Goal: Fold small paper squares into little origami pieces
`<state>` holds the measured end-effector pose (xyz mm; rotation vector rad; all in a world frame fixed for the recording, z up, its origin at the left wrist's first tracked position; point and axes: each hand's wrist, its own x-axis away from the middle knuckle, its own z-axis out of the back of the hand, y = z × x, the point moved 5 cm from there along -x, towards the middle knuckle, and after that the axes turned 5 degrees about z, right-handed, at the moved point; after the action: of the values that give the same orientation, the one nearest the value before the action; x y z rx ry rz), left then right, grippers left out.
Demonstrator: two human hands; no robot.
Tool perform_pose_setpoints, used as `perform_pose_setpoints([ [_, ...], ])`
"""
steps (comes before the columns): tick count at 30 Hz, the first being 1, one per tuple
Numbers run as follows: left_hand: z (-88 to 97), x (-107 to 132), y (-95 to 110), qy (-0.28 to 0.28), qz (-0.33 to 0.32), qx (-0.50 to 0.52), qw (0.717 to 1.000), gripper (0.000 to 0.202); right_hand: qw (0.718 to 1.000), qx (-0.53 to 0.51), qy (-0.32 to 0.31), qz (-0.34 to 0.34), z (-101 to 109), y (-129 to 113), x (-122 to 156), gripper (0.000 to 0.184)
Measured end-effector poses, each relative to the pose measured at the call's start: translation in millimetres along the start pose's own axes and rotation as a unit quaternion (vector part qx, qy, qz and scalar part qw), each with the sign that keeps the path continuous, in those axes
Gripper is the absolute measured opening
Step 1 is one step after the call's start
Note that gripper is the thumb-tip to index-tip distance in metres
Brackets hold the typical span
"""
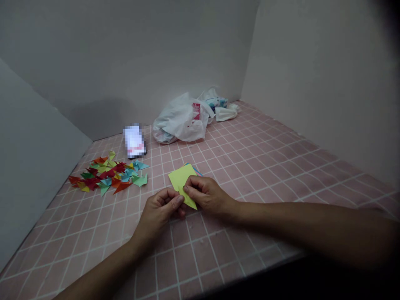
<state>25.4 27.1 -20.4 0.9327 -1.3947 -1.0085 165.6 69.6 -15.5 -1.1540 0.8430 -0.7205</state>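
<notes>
My left hand (161, 210) and my right hand (208, 193) meet near the middle of the pink checked tabletop (250, 166). Both pinch a small piece of yellow-green paper (188, 200), folded to a point between the fingertips. Just behind the hands lies a thin stack of square paper sheets (179, 176), a yellow-green one on top with blue and orange edges showing under it. To the left sits a heap of folded paper pieces (108, 175) in red, green, blue, yellow and orange.
A white plastic bag (181, 121) and more crumpled bags (218, 106) lie at the back by the grey wall. A small white blurred object (135, 141) stands behind the heap. Grey panels close the left, back and right sides.
</notes>
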Motion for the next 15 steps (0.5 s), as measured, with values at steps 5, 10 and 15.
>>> perform_pose_setpoints([
  [5,0.1,-1.2,-1.6,0.004,-0.001,-0.027,1.0,0.022,1.0,0.017,-0.006,-0.004,-0.6,-0.9,-0.9,0.02],
  [10,-0.2,-0.7,-1.7,0.014,-0.019,-0.051,0.998,0.026,1.0,0.021,-0.015,-0.011,-1.0,-2.2,-0.8,0.021],
  [15,-2.1,1.8,0.1,0.011,-0.033,-0.041,0.999,0.024,1.0,0.015,-0.018,-0.017,-2.4,-3.7,0.2,0.022],
])
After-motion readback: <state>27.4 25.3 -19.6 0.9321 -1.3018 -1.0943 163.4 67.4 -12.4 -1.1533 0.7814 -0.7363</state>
